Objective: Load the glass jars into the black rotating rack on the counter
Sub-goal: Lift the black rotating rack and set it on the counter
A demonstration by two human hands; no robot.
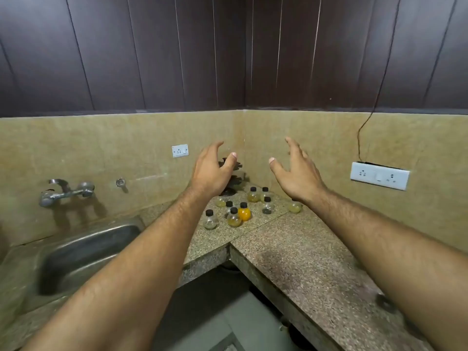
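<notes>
Two hands: left hand (212,171) and right hand (296,173) raised over the counter (291,252), fingers spread and loose, holding nothing.
Jars: about nine glass jars (234,219), black-capped, upright, clustered below and between the hands, all clear of them.
Contents: orange jar (244,214) full; others amber, pale yellow or near empty.
Rack: black rotating rack (236,179) in the far corner, just behind the jars, partly hidden by the left hand; no jar seen in it.
Judgement: left hand nearer rack; reach down for vertical-axis jars.
</notes>
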